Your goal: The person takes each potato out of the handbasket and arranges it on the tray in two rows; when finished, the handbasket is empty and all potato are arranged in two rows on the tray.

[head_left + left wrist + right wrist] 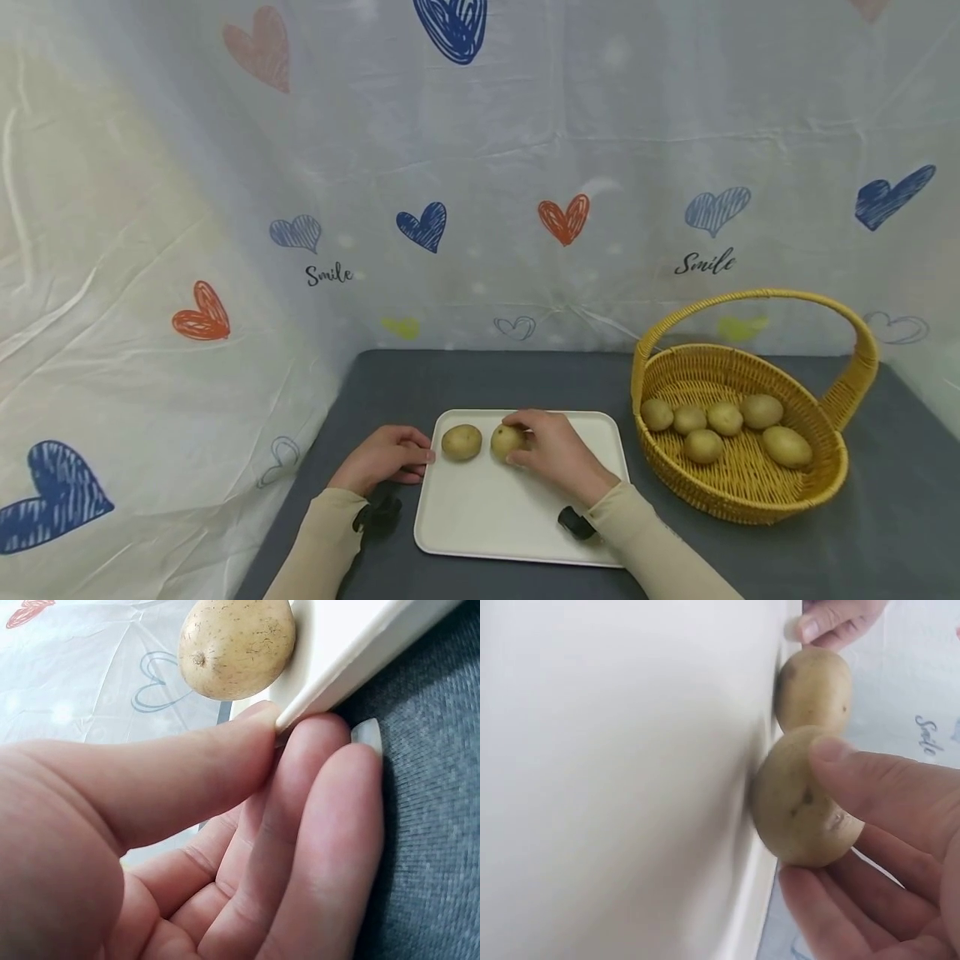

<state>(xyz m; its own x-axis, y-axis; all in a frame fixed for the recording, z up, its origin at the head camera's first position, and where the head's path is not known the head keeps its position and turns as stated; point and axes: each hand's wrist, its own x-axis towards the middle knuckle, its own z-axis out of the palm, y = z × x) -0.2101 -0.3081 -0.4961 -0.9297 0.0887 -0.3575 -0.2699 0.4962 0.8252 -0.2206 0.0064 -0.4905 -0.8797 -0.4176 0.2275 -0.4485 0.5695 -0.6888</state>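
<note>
Head: tray holds two potatoes, basket six.

We are looking at a curtained-off spot, though the kind of room is escaping us: a creased sheet printed with hearts and "Smile" is hanging behind and left of a grey cloth-topped table.

Shallow rectangular white tray: flat on dark grey counter, left rim pinched by left grip. Rounded yellow-brown potato, dark-spotted: held in right grip, at tray's far side. Oval yellow-brown potato: just beside, on tray.
</note>
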